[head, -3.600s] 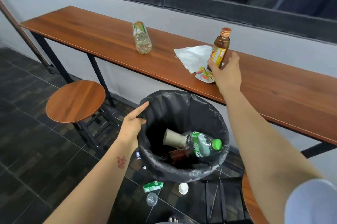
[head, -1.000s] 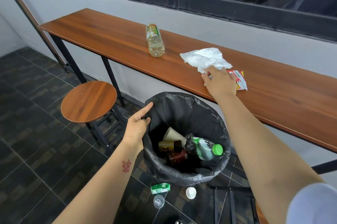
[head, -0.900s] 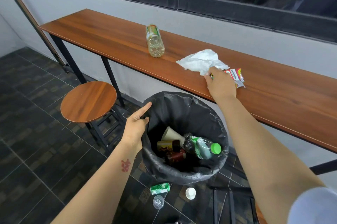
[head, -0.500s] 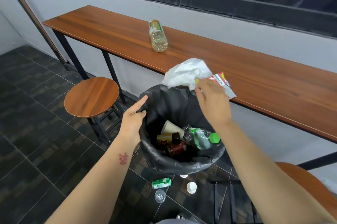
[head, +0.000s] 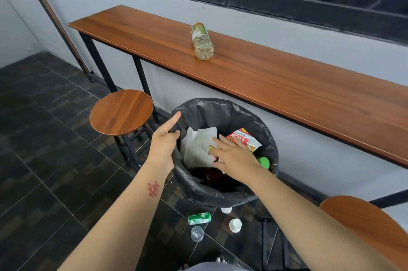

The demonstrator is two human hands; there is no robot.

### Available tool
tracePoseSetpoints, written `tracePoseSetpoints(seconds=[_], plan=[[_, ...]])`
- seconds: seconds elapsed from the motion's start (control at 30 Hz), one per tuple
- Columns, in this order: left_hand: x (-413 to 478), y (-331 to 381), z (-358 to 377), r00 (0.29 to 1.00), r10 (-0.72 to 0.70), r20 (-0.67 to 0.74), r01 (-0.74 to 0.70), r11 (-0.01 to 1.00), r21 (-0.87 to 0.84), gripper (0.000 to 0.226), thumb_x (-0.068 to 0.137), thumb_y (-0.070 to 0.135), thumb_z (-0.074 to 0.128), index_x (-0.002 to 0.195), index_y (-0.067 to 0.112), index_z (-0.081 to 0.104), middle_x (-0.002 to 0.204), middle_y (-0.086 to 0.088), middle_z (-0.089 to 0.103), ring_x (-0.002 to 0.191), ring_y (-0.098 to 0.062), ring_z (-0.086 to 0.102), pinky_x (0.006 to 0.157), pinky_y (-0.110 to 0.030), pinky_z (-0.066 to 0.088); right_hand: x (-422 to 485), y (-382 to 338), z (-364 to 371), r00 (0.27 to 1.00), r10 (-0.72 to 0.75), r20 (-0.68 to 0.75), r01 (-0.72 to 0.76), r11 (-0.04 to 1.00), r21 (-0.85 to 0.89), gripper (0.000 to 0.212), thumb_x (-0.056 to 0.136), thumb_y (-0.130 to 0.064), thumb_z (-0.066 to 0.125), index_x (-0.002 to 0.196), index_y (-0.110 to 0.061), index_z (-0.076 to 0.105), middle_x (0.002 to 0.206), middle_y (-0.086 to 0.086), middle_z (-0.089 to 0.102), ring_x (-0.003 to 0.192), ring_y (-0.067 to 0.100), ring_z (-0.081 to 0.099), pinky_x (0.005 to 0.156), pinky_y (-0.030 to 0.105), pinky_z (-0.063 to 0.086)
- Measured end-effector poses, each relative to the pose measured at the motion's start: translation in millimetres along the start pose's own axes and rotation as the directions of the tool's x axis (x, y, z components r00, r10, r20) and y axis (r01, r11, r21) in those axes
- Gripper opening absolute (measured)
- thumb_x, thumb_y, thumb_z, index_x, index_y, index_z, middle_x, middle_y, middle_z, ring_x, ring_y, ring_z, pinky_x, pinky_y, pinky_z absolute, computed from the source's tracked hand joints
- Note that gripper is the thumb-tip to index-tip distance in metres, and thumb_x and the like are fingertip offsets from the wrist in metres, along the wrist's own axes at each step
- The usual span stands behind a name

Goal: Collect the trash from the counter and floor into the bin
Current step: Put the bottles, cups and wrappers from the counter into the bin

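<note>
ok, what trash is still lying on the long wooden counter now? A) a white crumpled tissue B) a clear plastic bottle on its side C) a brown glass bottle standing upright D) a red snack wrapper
B: only the clear plastic bottle lies on its side on the long wooden counter; the white crumpled tissue and red snack wrapper are inside the black-lined bin, under the open right hand.

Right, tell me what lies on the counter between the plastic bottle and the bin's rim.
Nothing: in the head view the counter is bare wood from the plastic bottle forward to its front edge, and the bin stands just below that edge.
</note>
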State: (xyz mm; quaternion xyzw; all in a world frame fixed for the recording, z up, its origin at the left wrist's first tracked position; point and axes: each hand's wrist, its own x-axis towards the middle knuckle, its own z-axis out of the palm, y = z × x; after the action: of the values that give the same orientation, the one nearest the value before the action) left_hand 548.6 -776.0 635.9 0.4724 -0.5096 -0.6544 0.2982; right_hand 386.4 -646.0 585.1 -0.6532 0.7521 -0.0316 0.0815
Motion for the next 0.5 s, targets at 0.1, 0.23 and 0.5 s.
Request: tracePoseSetpoints(seconds=[0.1, 0.23, 0.5], plan=[[-7.2, 1.8, 1.5, 1.000, 0.027, 0.014, -0.026, 0.998, -0.051, 0.053, 0.096, -0.007, 0.048, 0.123, 0.035, 0.067, 0.134, 0.016, 0.056, 0.099, 0.001, 0.054, 0.087, -0.016, 0.046, 1.4, -3.6, -4.3, 0.997, -0.011, 0.073, 0.009, 0.999, 0.032, 0.047, 0.097, -0.052, 0.043, 0.143, -0.040, 0.040, 0.163, -0.003, 0.007, 0.150, 0.014, -0.001, 0.121, 0.036, 0.000], [-6.5, 3.4, 1.1, 0.999, 0.005, -0.033, -0.006, 1.000, -0.015, 0.050, 0.098, -0.001, 0.049, 0.122, 0.039, 0.066, 0.146, 0.013, 0.047, 0.139, -0.016, 0.036, 0.114, -0.042, 0.030, 5.3, -2.4, -10.3, 0.999, -0.037, -0.011, 0.037, 0.995, 0.093, 0.047, 0.099, -0.050, 0.039, 0.144, -0.037, 0.039, 0.161, -0.006, 0.016, 0.150, 0.013, 0.006, 0.122, 0.036, 0.011], [5.3, -0.3, -7.2, 0.998, -0.015, -0.064, 0.010, 0.997, -0.075, 0.049, 0.098, -0.003, 0.046, 0.121, 0.034, 0.068, 0.143, 0.010, 0.051, 0.139, -0.019, 0.038, 0.113, -0.046, 0.031, 32.3, -1.7, -45.8, 0.948, -0.002, -0.320, 0.063, 0.982, 0.178, 0.048, 0.098, -0.050, 0.041, 0.143, -0.033, 0.042, 0.156, -0.008, 0.031, 0.147, 0.008, 0.019, 0.119, 0.037, 0.025]])
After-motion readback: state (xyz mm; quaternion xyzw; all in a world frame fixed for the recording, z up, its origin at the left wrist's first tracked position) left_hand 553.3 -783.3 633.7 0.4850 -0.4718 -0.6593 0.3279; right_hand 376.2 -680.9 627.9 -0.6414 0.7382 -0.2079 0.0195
